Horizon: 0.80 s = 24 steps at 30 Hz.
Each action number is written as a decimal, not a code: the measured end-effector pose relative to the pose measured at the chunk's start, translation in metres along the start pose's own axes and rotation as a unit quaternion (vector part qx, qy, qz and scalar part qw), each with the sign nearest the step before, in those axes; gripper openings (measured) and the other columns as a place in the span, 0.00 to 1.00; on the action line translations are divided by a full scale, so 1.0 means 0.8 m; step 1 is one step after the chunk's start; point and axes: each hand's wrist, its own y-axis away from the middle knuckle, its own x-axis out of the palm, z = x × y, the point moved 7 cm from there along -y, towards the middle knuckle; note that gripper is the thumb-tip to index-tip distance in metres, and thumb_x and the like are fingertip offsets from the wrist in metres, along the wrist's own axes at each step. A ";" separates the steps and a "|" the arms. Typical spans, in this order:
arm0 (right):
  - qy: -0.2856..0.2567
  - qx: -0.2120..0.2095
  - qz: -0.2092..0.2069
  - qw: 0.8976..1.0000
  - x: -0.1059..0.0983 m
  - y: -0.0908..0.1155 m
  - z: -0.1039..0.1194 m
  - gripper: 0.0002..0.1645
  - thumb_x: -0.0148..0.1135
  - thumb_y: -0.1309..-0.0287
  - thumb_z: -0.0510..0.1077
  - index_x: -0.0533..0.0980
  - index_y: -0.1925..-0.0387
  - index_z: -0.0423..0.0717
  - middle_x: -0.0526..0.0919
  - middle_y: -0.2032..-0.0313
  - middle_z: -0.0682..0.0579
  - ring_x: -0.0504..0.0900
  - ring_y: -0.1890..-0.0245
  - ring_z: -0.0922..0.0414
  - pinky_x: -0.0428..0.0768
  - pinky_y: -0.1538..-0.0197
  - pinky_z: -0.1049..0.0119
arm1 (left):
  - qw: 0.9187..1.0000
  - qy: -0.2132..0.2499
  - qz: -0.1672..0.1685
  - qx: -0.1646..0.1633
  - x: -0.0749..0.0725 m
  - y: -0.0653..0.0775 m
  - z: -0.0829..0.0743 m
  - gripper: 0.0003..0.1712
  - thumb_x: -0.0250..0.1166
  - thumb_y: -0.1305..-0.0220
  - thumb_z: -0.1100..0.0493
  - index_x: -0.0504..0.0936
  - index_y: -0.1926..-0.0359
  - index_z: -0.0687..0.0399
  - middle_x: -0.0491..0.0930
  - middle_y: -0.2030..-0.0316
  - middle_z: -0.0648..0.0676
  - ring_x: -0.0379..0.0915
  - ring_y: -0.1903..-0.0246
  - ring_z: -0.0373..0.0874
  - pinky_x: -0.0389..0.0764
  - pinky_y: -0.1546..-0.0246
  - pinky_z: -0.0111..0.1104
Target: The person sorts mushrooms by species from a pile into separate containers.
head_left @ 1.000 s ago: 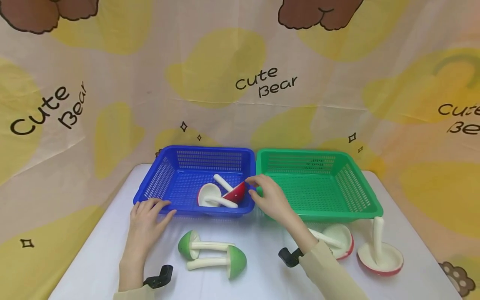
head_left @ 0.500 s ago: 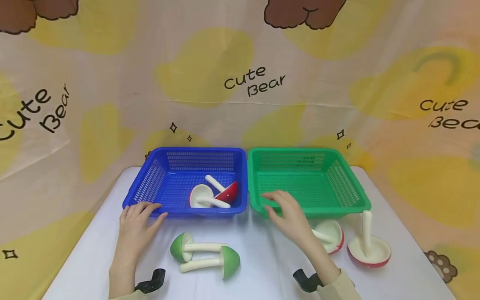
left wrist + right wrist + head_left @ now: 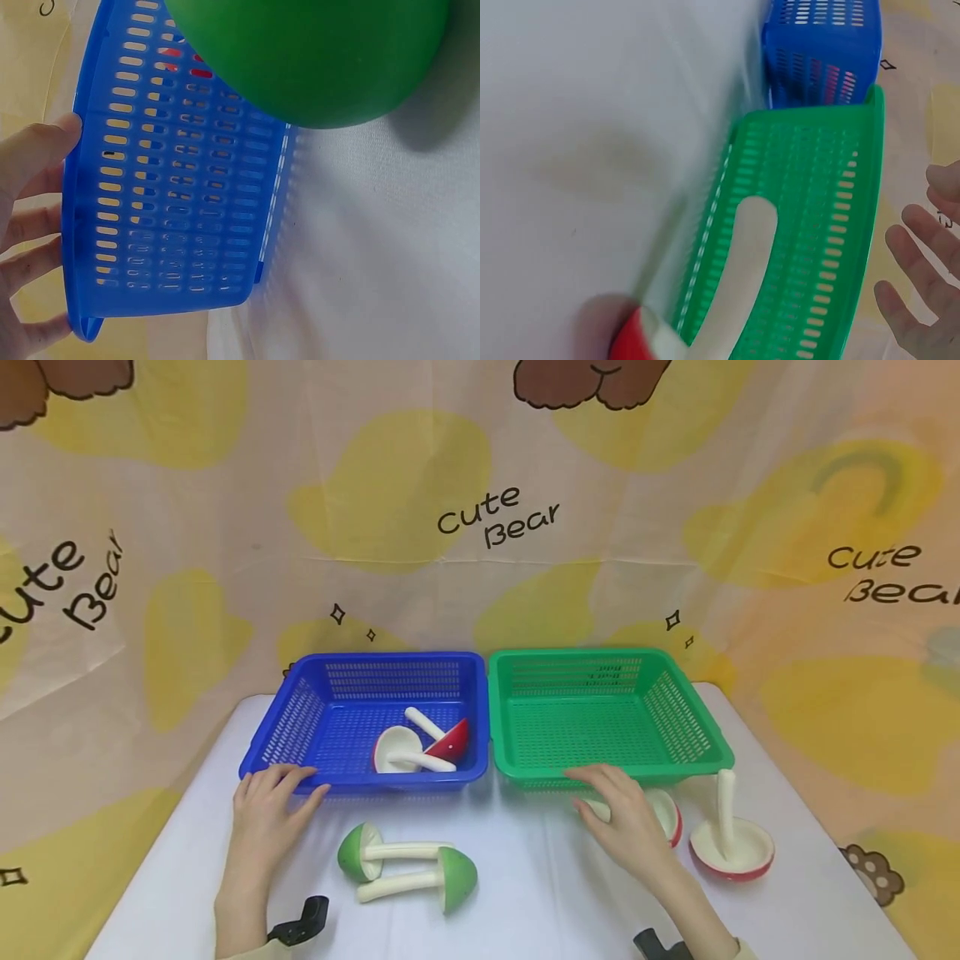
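My left hand [image 3: 264, 818] rests its fingertips on the front rim of the blue basket [image 3: 330, 670], its fingers loose. Inside that basket lie two red-capped toy mushrooms with white stems, one cap-side tilted [image 3: 448, 742], the other showing its hollow underside [image 3: 396, 745]. My right hand [image 3: 626, 822] hovers in front of the green basket [image 3: 577, 735], fingers spread, holding nothing. Below and behind it is a red-capped mushroom [image 3: 666, 814], partly hidden by the hand. Farther right, another red-capped mushroom [image 3: 731, 852] lies cap down, stem upward.
Two green-capped mushrooms, a rear one [image 3: 360, 852] and a front one [image 3: 457, 881], lie on the white cloth [image 3: 525, 902] before the blue basket. The baskets stand side by side against a patterned cloth backdrop [image 3: 420, 485].
My right hand has moved from the blue basket's right edge, rightward and toward me, to beside the red-capped mushroom. My left hand stays at the blue rim. The head view has shifted slightly.
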 end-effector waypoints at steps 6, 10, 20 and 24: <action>0.038 0.003 -0.008 0.999 -0.016 0.017 -0.015 0.25 0.73 0.54 0.37 0.79 0.52 0.53 0.82 0.54 0.59 0.77 0.50 0.57 0.76 0.51 0.60 | 1.000 -0.002 -0.004 0.004 0.001 -0.001 -0.001 0.18 0.73 0.52 0.58 0.83 0.59 0.58 0.80 0.60 0.62 0.70 0.55 0.61 0.59 0.42 0.65; 0.050 0.012 0.002 0.999 -0.024 0.025 -0.022 0.24 0.72 0.54 0.37 0.79 0.52 0.52 0.82 0.54 0.59 0.77 0.51 0.57 0.75 0.50 0.57 | 1.000 -0.006 -0.009 0.006 -0.001 0.000 -0.002 0.18 0.74 0.54 0.59 0.83 0.60 0.59 0.80 0.61 0.62 0.71 0.56 0.61 0.60 0.43 0.65; 0.093 -0.011 -0.013 0.996 -0.044 0.047 -0.044 0.27 0.75 0.60 0.39 0.79 0.54 0.53 0.81 0.55 0.57 0.77 0.53 0.54 0.68 0.49 0.64 | 1.000 -0.002 0.009 -0.010 0.003 0.003 0.000 0.17 0.72 0.49 0.57 0.83 0.58 0.59 0.79 0.58 0.64 0.70 0.53 0.62 0.56 0.39 0.66; 0.091 -0.005 -0.006 0.996 -0.047 0.056 -0.058 0.29 0.76 0.62 0.40 0.79 0.53 0.53 0.81 0.53 0.55 0.75 0.52 0.54 0.65 0.48 0.65 | 1.000 -0.007 0.019 -0.020 0.003 0.002 0.002 0.17 0.72 0.48 0.57 0.83 0.57 0.59 0.79 0.57 0.64 0.70 0.52 0.62 0.55 0.38 0.66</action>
